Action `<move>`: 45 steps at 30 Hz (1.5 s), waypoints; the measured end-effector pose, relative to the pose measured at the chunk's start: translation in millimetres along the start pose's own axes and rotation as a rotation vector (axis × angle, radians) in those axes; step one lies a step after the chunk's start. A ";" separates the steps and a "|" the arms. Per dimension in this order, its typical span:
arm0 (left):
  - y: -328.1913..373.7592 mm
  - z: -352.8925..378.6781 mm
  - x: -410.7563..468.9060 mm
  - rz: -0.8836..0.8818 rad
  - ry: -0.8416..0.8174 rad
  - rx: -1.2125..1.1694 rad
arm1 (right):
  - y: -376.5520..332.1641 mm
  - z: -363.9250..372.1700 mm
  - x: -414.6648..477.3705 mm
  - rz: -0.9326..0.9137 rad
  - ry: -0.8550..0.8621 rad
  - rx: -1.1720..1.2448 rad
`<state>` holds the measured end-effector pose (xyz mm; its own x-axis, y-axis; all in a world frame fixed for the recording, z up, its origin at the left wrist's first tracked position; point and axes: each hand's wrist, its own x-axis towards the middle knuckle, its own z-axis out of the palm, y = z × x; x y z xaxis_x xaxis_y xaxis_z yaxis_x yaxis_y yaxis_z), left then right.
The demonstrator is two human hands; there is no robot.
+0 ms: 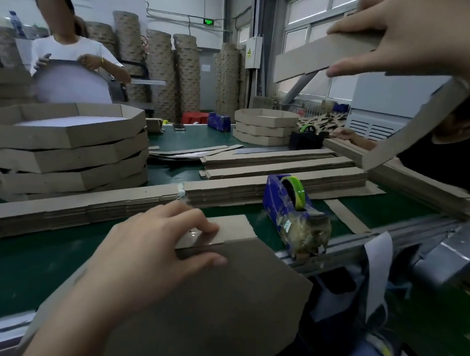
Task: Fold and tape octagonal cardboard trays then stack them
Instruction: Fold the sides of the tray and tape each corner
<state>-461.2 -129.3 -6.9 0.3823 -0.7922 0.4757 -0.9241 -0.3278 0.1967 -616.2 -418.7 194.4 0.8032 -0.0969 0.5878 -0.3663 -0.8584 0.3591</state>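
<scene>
Head view shows the folding step under way: a long brown corrugated cardboard strip (235,300), creased into panels, is being bent round into a ring, not yet closed. The left hand (154,249) grasps its near end, fingers curled over a small tab and thumb beneath, low at the near edge of the green tabletop (19,270). The right hand (421,35) pinches the far end high up at the upper right, well apart from the tab. I judge the next move calls for bringing that raised end down to meet the tab, lining the edges up, then taking tape from the blue tape dispenser with a green-rimmed roll (287,205), which sits just right of the left hand. Room is tight: piles of flat brown cardboard strips (283,169) lie just beyond the left hand, a stack of finished brown octagonal cardboard trays (66,152) fills the left, and the grey metal rail (355,246) borders the near side, the strip's near panel hanging over it. Bare green shows left of the left hand.
</scene>
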 end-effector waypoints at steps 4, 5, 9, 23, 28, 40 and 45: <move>1.9 -3.6 -2.8 0.009 0.026 -0.056 | -8.0 -21.5 -26.5 -0.029 -0.072 -0.008; 2.2 -5.0 -4.0 0.017 0.038 -0.069 | -10.8 -25.3 -34.0 -0.047 -0.068 -0.019; 4.0 -10.5 -12.4 0.062 0.129 -0.104 | -21.6 -26.9 -76.0 -0.098 -0.032 -0.029; 10.4 17.4 -26.3 0.104 0.330 -0.571 | -91.5 62.2 -159.2 0.012 -0.134 0.649; 9.0 26.3 -28.8 0.049 0.345 -0.650 | -96.4 75.5 -156.3 -0.003 -0.134 0.735; -4.3 54.5 -39.2 0.009 0.247 -0.729 | -104.6 107.8 -156.5 -0.111 -0.240 0.772; 3.2 47.0 -26.7 0.071 0.177 -0.613 | -104.9 111.4 -153.6 -0.124 -0.259 0.712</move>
<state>-474.4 -133.4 -59.2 0.3628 -0.6868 0.6298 -0.7995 0.1178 0.5890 -648.8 -369.9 -14.3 0.9353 -0.0184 0.3534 0.0539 -0.9796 -0.1936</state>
